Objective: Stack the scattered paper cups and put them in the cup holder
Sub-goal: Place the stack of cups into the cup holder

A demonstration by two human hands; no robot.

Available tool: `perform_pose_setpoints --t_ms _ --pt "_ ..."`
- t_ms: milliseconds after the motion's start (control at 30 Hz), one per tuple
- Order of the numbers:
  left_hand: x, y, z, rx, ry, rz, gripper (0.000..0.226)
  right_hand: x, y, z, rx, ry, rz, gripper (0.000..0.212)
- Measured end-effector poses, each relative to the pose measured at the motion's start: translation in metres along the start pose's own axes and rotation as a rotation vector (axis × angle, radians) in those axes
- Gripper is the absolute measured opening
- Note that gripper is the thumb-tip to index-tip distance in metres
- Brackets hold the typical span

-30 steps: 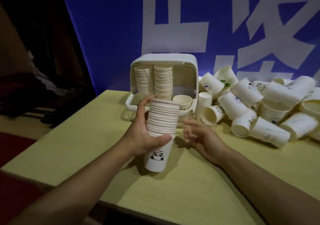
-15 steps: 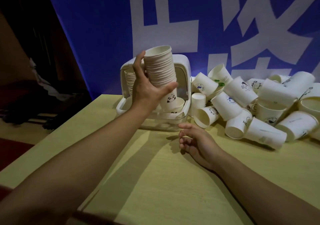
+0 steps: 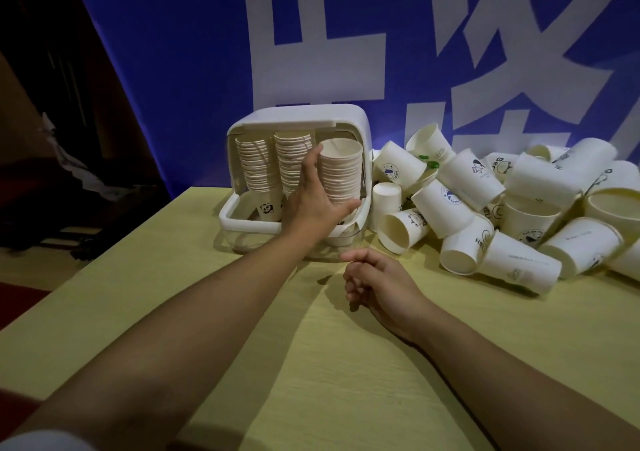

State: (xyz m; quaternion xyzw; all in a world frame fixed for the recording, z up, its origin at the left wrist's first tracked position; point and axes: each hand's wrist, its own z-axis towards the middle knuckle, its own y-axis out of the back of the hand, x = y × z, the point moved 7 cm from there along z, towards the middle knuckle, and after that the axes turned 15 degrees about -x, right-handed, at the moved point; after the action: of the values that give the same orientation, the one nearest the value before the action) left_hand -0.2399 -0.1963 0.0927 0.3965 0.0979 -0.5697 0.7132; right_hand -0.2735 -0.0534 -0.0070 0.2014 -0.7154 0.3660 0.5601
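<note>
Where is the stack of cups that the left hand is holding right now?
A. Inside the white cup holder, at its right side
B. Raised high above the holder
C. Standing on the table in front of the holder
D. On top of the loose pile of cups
A: the left hand grips the stack of cups inside the white cup holder, to the right of two stacks already there.

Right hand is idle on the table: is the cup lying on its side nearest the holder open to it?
Probably yes. The right hand rests empty, and bare table separates it from the tipped cup; nothing covers that cup.
</note>
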Motion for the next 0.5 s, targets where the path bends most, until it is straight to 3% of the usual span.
perform_pose_setpoints --t_ms 100,433,500 --pt "0.004 -0.004 0.001 0.064 0.036 0.108 0.107 0.001 -0.001 -0.001 0.005 0.002 -0.009 0.021" --pt "0.011 0.011 -0.007 0.088 0.042 0.089 0.109 0.001 0.001 -0.003 -0.011 0.008 -0.04 0.022" --pt "0.012 0.011 -0.009 0.091 0.057 0.075 0.11 0.01 0.004 -0.007 -0.073 0.101 -0.13 0.02"
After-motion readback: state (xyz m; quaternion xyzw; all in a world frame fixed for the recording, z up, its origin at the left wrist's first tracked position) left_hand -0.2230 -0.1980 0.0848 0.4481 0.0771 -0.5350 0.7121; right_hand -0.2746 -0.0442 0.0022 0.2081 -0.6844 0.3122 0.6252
